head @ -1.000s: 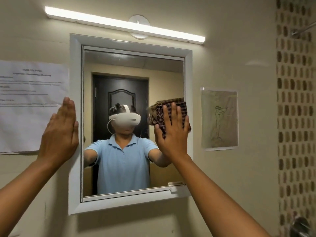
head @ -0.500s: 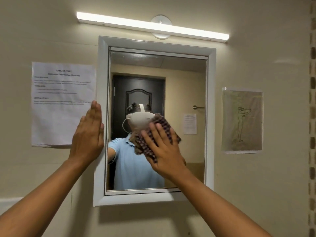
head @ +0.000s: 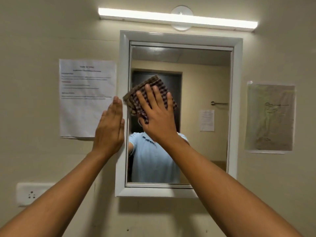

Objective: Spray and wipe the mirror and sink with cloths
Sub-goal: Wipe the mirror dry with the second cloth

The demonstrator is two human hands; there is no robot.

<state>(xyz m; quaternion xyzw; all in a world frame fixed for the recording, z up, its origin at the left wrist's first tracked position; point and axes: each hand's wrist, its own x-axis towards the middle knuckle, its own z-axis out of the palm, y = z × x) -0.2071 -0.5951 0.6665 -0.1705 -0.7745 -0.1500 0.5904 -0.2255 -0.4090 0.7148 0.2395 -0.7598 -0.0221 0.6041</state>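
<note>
A wall mirror (head: pixel 205 79) in a white frame hangs straight ahead. My right hand (head: pixel 158 115) presses a folded brown checked cloth (head: pixel 153 84) flat against the glass near its left edge, fingers straight and spread. My left hand (head: pixel 110 127) lies flat on the left side of the frame, fingers straight and together, holding nothing. The glass reflects a person in a light blue shirt and a dark door. The sink is out of view.
A printed sheet (head: pixel 87 98) is taped to the wall left of the mirror, a drawing in a plastic sleeve (head: pixel 270 117) to its right. A tube light (head: pixel 177 18) runs above the mirror. A white wall socket (head: pixel 30 194) sits at the lower left.
My right hand has slid the cloth across the glass from the right edge to the left edge. The view has turned left. My left hand stays on the frame.
</note>
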